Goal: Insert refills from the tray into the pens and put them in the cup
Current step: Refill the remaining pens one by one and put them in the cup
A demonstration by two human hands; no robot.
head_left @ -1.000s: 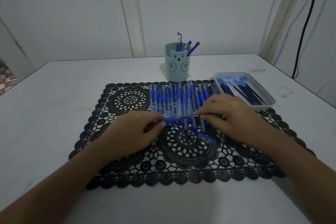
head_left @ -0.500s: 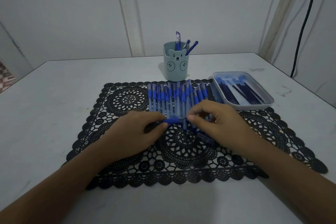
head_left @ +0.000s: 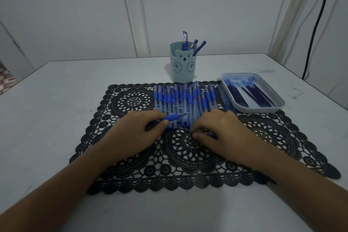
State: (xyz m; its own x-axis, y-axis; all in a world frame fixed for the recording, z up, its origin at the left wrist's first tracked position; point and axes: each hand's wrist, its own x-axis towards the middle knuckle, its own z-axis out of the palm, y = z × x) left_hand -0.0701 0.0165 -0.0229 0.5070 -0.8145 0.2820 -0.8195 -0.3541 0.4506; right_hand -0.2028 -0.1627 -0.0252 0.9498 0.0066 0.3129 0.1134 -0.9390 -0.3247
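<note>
Black lace mat, one pen being readied over it.
The left hand pinches the pen by its barrel, tip toward the right hand, likely steadying it for capping. That hand's fingers curl over something blue, but its grip is unclear. Beyond the knuckles lie spare pens, then the tray of refills past the right hand, with the cup farthest. No writing is legible, only a bear face.

White table carries black lace mat, cup, tray.
</note>
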